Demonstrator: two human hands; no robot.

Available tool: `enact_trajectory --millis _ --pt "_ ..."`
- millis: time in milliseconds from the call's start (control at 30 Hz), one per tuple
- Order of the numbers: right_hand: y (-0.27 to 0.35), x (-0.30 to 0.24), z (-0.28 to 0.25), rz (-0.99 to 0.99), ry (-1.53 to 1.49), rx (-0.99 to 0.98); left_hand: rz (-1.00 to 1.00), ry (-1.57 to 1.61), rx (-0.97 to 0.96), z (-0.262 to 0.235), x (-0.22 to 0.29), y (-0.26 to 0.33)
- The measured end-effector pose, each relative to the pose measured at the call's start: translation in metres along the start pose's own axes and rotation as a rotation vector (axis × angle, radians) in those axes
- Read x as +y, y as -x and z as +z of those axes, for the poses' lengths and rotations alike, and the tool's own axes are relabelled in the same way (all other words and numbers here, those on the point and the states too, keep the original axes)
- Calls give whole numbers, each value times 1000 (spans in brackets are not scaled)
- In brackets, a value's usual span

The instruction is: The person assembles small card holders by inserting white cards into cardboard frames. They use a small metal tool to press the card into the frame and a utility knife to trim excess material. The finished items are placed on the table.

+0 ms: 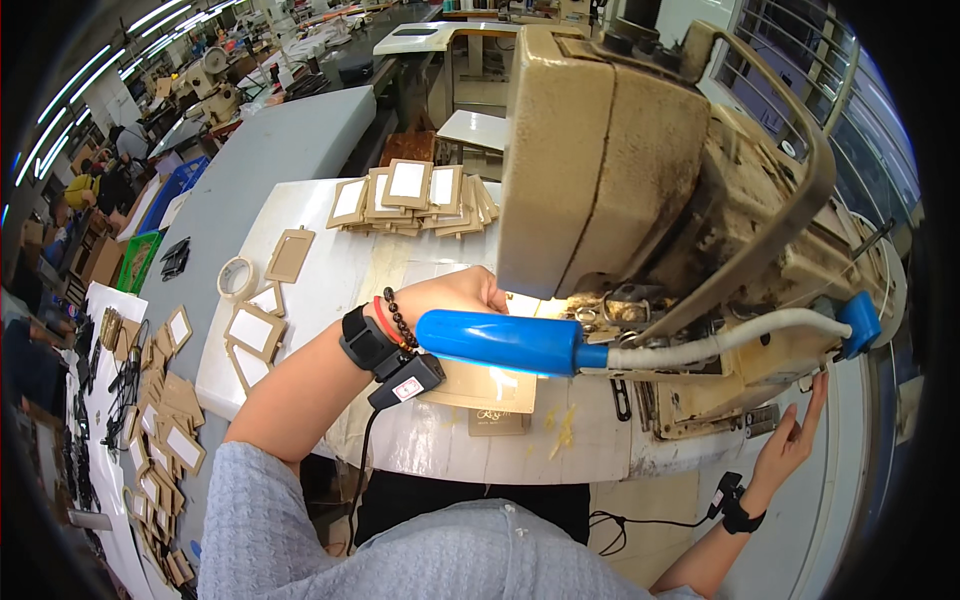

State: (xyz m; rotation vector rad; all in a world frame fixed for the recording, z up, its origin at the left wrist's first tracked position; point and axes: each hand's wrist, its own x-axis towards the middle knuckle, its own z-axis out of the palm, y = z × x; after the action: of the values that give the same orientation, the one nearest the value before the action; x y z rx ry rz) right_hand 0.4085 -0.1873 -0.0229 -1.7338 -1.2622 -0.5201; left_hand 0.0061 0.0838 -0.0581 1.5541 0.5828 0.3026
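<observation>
My left hand [468,288] rests on the white worktop close to the sewing machine's [610,170] needle area. Its fingers bend downward, and their tips are hidden behind a blue lamp [495,340]. Below that lamp, near my left wrist, a flat tan piece [465,388] lies partly covered. A smaller tan piece with dark print [498,424] shows just beneath it. Off to the right, my right hand [788,445] is raised with its fingers apart and holds nothing visible. One finger stretches up to the machine's right end, by a small metal part [806,382].
Tan frame-like pieces with white windows are piled [410,195] at the back of the worktop. A tape roll [237,278] and a few more pieces [255,330] lie left of my forearm. Many others [165,430] cover the far-left table. Loose yellowish threads [562,432] lie near the front edge.
</observation>
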Motion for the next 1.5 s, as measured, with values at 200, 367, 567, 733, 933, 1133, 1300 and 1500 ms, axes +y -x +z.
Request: enact_trajectory --millis 200,367,567,733,933,1133,1300,1500 --pt "-1 -3 -2 8 -6 18 -63 -6 -12 3 25 1" --pt "0 -4 0 6 -19 22 -66 159 -20 8 28 1" --pt "0 -5 -2 27 -33 23 -128 -49 -42 -3 24 -4" --pt "0 -2 3 20 -48 23 53 -4 -76 11 47 17" --pt "-1 -7 1 34 -34 17 41 -88 -86 11 59 17" --pt "6 -2 2 -13 -15 51 37 -151 -74 15 67 18" --pt "18 -4 11 43 -62 35 -31 202 -148 -3 23 -3" --pt "18 -3 5 53 -45 24 88 185 -119 13 56 7"
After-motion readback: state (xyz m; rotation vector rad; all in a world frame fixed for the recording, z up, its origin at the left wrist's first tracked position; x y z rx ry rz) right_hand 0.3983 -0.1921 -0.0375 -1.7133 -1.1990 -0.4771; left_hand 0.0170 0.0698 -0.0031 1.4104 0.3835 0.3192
